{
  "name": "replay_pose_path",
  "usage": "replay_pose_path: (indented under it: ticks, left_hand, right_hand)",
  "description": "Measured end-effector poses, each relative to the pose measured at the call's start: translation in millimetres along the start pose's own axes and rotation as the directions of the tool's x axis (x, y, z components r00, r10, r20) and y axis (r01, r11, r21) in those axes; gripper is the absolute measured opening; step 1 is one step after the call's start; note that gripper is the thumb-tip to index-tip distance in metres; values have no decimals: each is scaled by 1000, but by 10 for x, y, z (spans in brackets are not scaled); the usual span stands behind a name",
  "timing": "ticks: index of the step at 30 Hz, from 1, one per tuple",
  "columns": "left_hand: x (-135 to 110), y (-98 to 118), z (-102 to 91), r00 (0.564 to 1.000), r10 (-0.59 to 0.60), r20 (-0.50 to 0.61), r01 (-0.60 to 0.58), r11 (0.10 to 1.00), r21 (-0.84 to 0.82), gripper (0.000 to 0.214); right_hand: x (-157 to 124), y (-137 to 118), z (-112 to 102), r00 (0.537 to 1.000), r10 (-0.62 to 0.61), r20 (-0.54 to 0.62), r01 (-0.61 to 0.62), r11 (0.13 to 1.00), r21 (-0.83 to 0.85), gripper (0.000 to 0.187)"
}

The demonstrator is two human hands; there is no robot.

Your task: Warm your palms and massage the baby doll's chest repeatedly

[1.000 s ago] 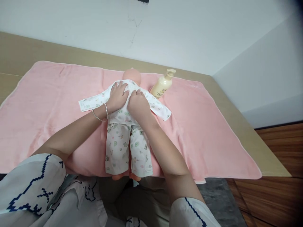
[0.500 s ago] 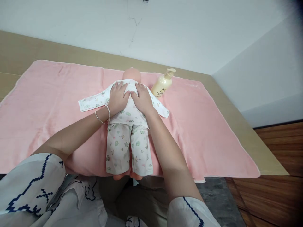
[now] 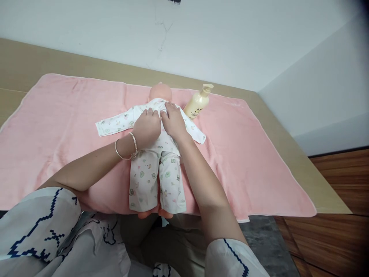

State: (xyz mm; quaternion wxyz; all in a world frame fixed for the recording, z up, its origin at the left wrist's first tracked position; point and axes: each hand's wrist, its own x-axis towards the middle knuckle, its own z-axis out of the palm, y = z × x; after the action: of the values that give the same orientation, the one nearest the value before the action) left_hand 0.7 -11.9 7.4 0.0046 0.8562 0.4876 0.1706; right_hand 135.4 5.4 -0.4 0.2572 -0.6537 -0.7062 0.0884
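Note:
A baby doll (image 3: 160,91) in white patterned pyjamas (image 3: 155,181) lies along the pink towel (image 3: 57,127), head away from me, feet at the near edge. Both my hands rest on its torso. My left hand (image 3: 147,129), with bangles at the wrist, lies on the doll's middle with fingers curled against the shirt. My right hand (image 3: 173,121) lies flat beside it, fingers stretched toward the collar. The shirt sleeves (image 3: 113,125) spread out to both sides.
A cream pump bottle (image 3: 198,103) stands on the towel just right of the doll's head. The towel covers a tan wooden table (image 3: 302,161) set against a white wall. Wooden floor shows at the right.
My left hand has slid from the doll's upper chest down toward its waist and curled. My right hand moved up toward the collar and has flattened.

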Motion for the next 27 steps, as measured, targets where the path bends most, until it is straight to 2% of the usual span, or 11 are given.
replay_pose_path:
  ticks: [4,8,10,13,16,18,21,25,27]
  left_hand:
    - [240,-305,40,998,-30,61,37,991,-125,50]
    - [329,-466,144,999,-40,25,44,976,-211,51]
    - [281,-421,157,998,-56,-18,52,981,-188,50]
    - [133,-236,105,995,-86,-42,82,993,-89,48]
    - [-29,-20,30,996,-90,-15,91,996,5,49]
    - [-84,59,7,997,-81,14,80,996,33,52]
    - [-35,0,21,998,-57,33,57,998,-21,51]
    - [165,-261,57,999,29,30,-23,981,-194,49]
    - [229,-342,65,998,-1,69,16,976,-219,52]
  right_hand:
    - [-228,-366,-72,1000,19,-18,-22,988,-155,46]
    - [-422,-599,-136,999,-1,37,10,968,-250,49]
    - [-398,-549,-153,998,-12,58,25,972,-232,48]
    - [-218,-285,-149,995,-24,92,34,993,-112,49]
    - [-25,7,-118,992,-22,128,17,999,38,56]
    - [26,83,-101,991,-28,131,21,998,59,58]
    - [-46,-49,-111,996,-8,93,15,997,-74,54]
    - [-270,-415,-172,999,-1,49,13,970,-244,40]
    - [-349,-522,-189,999,-30,33,38,960,-279,36]
